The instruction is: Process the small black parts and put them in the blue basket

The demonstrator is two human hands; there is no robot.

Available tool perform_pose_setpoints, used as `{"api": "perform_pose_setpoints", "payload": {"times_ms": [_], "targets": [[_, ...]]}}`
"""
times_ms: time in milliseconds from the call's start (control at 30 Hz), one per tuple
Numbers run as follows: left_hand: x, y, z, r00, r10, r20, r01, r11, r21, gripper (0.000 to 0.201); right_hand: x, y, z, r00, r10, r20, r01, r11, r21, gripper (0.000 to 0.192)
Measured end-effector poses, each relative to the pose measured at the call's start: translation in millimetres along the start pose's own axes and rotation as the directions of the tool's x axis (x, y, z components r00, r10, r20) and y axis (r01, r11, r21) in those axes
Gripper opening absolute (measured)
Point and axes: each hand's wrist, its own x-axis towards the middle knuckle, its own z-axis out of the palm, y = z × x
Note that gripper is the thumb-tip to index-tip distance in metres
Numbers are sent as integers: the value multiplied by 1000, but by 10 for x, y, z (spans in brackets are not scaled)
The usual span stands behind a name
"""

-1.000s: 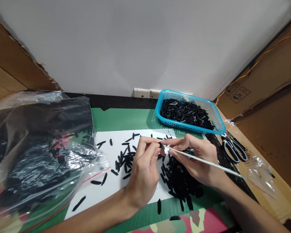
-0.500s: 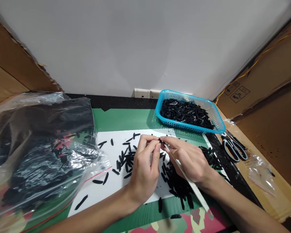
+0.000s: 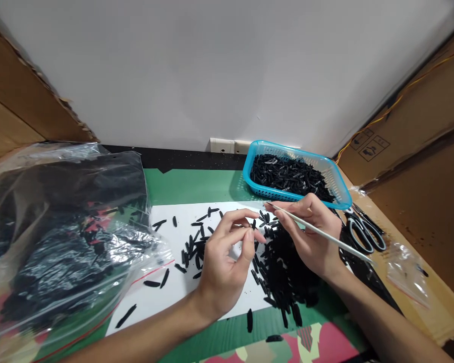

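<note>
One thin white stick (image 3: 318, 232) is pinched in the closed fingers of the right hand (image 3: 313, 237), its tip showing just beyond the fingertips and its tail running back past the wrist. The left hand (image 3: 227, 259) hovers just beside that grip, fingers loosely curled and partly spread; whether a small black piece sits between thumb and forefinger cannot be told.

Directly under both hands: one heap of short black strips (image 3: 283, 272), too many to count, with loose strips scattered away from the grip toward the left. Beyond the right hand: one turquoise perforated plastic basket (image 3: 336, 174) filled with the same black strips. Outboard of the right wrist: one pair of grey-handled scissors (image 3: 363, 229), and further out one small clear zip pouch (image 3: 404, 269). Well left of the left hand: one large clear plastic bag (image 3: 64, 237) holding black material.

Versus half a second ago: the hands were touching at the fingertips and are now apart; the stick's tail pointed down toward the near edge and now points out right.

Surface: white paper sheet (image 3: 181, 292) on a green mat (image 3: 196, 186). White wall (image 3: 212, 70) behind, brown cardboard (image 3: 419, 151) at both sides.
</note>
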Motion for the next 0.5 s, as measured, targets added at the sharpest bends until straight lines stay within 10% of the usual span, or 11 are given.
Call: {"api": "perform_pose_setpoints", "payload": {"times_ms": [500], "targets": [[6, 11, 14, 999, -5, -33, 6, 999, 47, 29, 49, -162, -32, 956, -47, 290, -12, 980, 197, 7]]}}
